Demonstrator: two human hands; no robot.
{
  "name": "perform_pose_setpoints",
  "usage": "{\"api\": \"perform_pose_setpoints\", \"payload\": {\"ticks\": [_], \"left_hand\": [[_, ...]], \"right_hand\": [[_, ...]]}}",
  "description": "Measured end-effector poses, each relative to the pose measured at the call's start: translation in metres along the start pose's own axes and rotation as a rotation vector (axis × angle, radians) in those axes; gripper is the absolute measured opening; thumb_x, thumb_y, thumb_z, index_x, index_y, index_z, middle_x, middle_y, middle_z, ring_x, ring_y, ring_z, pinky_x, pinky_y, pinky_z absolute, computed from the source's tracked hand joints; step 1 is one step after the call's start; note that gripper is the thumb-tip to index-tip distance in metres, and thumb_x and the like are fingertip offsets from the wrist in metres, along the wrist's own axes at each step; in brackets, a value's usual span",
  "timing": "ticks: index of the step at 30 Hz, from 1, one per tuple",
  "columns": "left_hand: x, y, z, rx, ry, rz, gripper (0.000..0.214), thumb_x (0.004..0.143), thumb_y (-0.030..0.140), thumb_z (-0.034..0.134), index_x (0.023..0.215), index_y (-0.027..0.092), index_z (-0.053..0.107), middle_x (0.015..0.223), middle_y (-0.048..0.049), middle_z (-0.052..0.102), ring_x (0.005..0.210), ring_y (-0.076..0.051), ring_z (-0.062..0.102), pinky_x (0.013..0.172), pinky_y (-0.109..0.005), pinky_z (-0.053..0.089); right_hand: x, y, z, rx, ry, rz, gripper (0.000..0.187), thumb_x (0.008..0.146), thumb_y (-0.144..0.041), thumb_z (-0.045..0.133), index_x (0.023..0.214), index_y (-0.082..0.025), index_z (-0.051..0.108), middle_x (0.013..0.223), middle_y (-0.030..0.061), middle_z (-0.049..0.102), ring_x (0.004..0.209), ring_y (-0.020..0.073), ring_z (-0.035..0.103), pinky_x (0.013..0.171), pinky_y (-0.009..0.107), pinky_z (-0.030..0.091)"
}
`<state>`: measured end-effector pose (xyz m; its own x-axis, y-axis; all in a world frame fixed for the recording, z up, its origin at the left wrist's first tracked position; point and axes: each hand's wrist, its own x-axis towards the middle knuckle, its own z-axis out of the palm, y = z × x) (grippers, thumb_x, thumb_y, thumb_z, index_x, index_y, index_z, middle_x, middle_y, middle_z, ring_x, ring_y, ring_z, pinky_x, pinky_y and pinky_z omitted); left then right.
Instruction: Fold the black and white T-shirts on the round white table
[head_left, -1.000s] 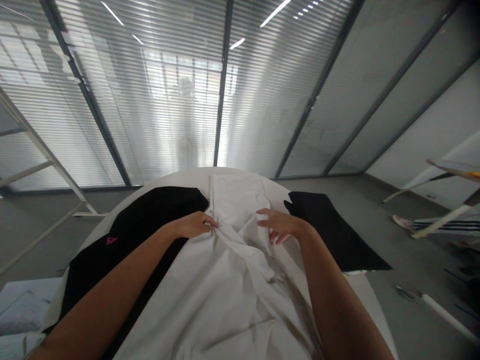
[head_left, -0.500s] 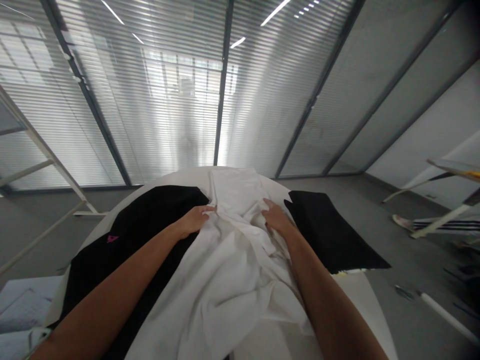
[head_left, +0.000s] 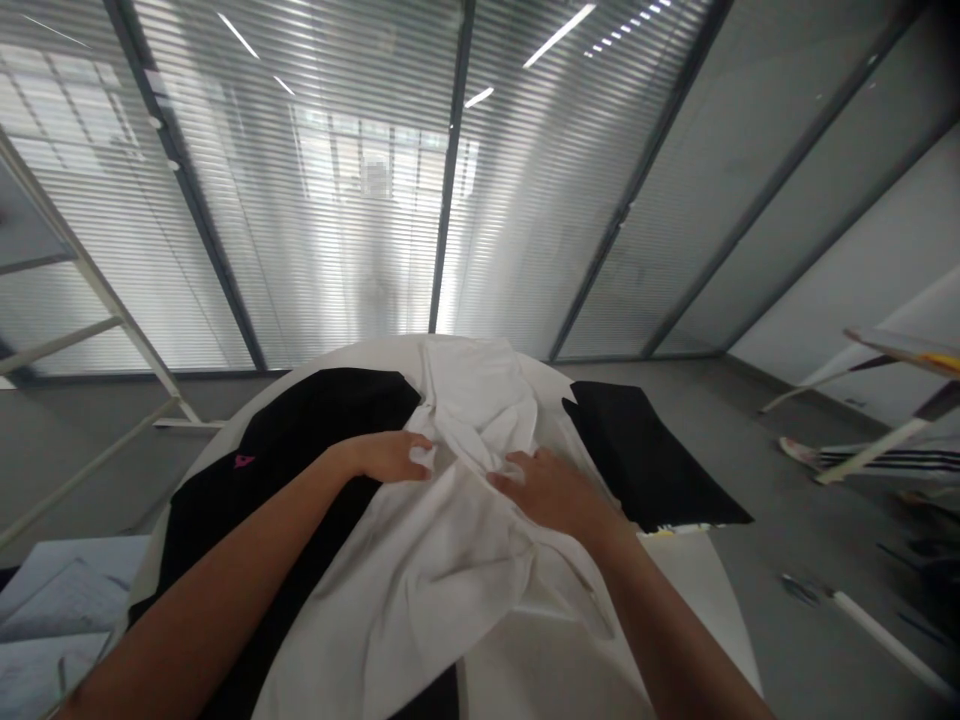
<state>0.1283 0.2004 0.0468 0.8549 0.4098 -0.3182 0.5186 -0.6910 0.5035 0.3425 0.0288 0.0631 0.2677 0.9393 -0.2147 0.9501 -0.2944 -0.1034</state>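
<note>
A crumpled white garment point(head_left: 450, 560) lies lengthwise on the round white table point(head_left: 705, 590), its far end fairly flat and its near part in loose folds. My left hand point(head_left: 394, 457) pinches its left edge between thumb and fingers. On the other side, my right hand point(head_left: 551, 487) has its fingers curled onto a fold of the same cloth, palm down. Black fabric point(head_left: 315, 420) with a small pink mark spreads under my left forearm. Right of my right hand lies a folded black cloth point(head_left: 645, 450) with a pale, yellow-flecked lower edge.
Glass panels with blinds point(head_left: 360, 250) stand behind the table. A white metal frame point(head_left: 112, 300) is at the left, above papers point(head_left: 67, 600). At the right are a table leg point(head_left: 874, 450), a person's striped trouser leg point(head_left: 862, 458) and a white bar point(head_left: 885, 630) on the floor.
Both hands have come nearer along the white garment. My right hand has also moved inward, and the cloth between the hands is bunched differently. The view has shifted slightly.
</note>
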Motion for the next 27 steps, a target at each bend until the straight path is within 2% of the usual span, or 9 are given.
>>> {"api": "perform_pose_setpoints", "payload": {"ticks": [2, 4, 8, 12, 15, 17, 21, 24, 27], "left_hand": [[-0.012, 0.002, 0.0, -0.005, -0.047, 0.039, 0.073, 0.078, 0.046, 0.064, 0.141, 0.012, 0.047, 0.145, -0.0162, 0.048, 0.13, -0.029, 0.047, 0.108, -0.035, 0.033], [-0.021, 0.004, 0.001, -0.056, -0.051, 0.099, 0.066, 0.078, 0.038, 0.064, 0.139, 0.017, 0.051, 0.141, -0.0124, 0.053, 0.126, -0.027, 0.05, 0.105, -0.033, 0.035], [-0.03, 0.01, 0.01, -0.383, -0.016, 0.12, 0.048, 0.084, 0.033, 0.056, 0.131, 0.023, 0.059, 0.095, -0.0034, 0.067, 0.081, -0.016, 0.06, 0.074, -0.026, 0.046], [-0.028, 0.002, 0.026, -0.764, -0.014, 0.046, 0.049, 0.084, 0.041, 0.057, 0.13, 0.022, 0.06, 0.065, 0.0044, 0.046, 0.051, -0.008, 0.037, 0.048, -0.02, 0.035], [-0.025, -0.008, 0.033, -0.819, 0.009, -0.026, 0.051, 0.081, 0.04, 0.059, 0.128, 0.021, 0.06, 0.059, 0.007, 0.036, 0.045, -0.006, 0.025, 0.04, -0.019, 0.022], [-0.024, -0.011, 0.034, -0.795, 0.007, -0.056, 0.05, 0.08, 0.036, 0.058, 0.128, 0.02, 0.061, 0.058, 0.007, 0.035, 0.044, -0.006, 0.025, 0.038, -0.019, 0.021], [-0.027, -0.008, 0.03, -0.657, -0.041, -0.086, 0.054, 0.078, 0.031, 0.054, 0.131, 0.02, 0.058, 0.06, 0.0049, 0.043, 0.045, -0.009, 0.042, 0.041, -0.02, 0.035], [-0.03, -0.004, 0.029, -0.466, -0.019, -0.076, 0.051, 0.081, 0.03, 0.048, 0.13, 0.021, 0.059, 0.061, 0.003, 0.052, 0.046, -0.013, 0.051, 0.048, -0.024, 0.044], [-0.026, -0.003, 0.033, -0.289, 0.074, 0.06, 0.042, 0.083, 0.024, 0.044, 0.118, 0.02, 0.066, 0.086, -0.0034, 0.069, 0.071, -0.017, 0.065, 0.074, -0.029, 0.051]], "right_hand": [[-0.015, -0.007, 0.001, -0.083, 0.017, -0.03, 0.066, 0.086, -0.067, 0.044, 0.128, -0.019, 0.059, 0.124, 0.0201, 0.062, 0.117, 0.0404, 0.054, 0.094, 0.056, 0.039], [-0.024, -0.009, 0.004, -0.133, 0.015, -0.129, 0.054, 0.087, -0.054, 0.052, 0.126, -0.018, 0.061, 0.12, 0.0188, 0.065, 0.116, 0.0399, 0.056, 0.097, 0.058, 0.036], [-0.035, -0.011, 0.009, -0.028, 0.02, -0.28, 0.043, 0.093, -0.03, 0.043, 0.131, -0.016, 0.057, 0.127, 0.0148, 0.063, 0.117, 0.0312, 0.058, 0.1, 0.047, 0.04], [-0.045, -0.006, 0.003, 0.159, 0.059, -0.311, 0.045, 0.096, -0.035, 0.039, 0.136, -0.019, 0.053, 0.136, 0.0104, 0.058, 0.123, 0.026, 0.056, 0.102, 0.04, 0.042], [-0.055, 0.01, -0.004, 0.211, -0.03, -0.33, 0.053, 0.092, -0.039, 0.046, 0.143, -0.021, 0.047, 0.143, 0.0093, 0.052, 0.131, 0.0256, 0.049, 0.108, 0.039, 0.037], [-0.061, 0.025, -0.006, 0.214, -0.107, -0.33, 0.063, 0.089, -0.039, 0.052, 0.148, -0.021, 0.04, 0.147, 0.0097, 0.047, 0.135, 0.0263, 0.044, 0.111, 0.04, 0.033], [-0.061, 0.042, -0.002, 0.216, -0.168, -0.244, 0.082, 0.08, -0.04, 0.063, 0.153, -0.023, 0.03, 0.148, 0.0116, 0.045, 0.134, 0.0295, 0.044, 0.111, 0.04, 0.033], [-0.05, 0.03, 0.006, 0.172, -0.203, -0.131, 0.099, 0.073, -0.053, 0.069, 0.155, -0.025, 0.021, 0.146, 0.0164, 0.046, 0.127, 0.0372, 0.05, 0.103, 0.046, 0.038], [-0.038, 0.01, 0.016, 0.102, -0.222, -0.085, 0.111, 0.069, -0.063, 0.069, 0.156, -0.022, 0.015, 0.144, 0.0231, 0.043, 0.115, 0.0422, 0.057, 0.093, 0.049, 0.043]]}}
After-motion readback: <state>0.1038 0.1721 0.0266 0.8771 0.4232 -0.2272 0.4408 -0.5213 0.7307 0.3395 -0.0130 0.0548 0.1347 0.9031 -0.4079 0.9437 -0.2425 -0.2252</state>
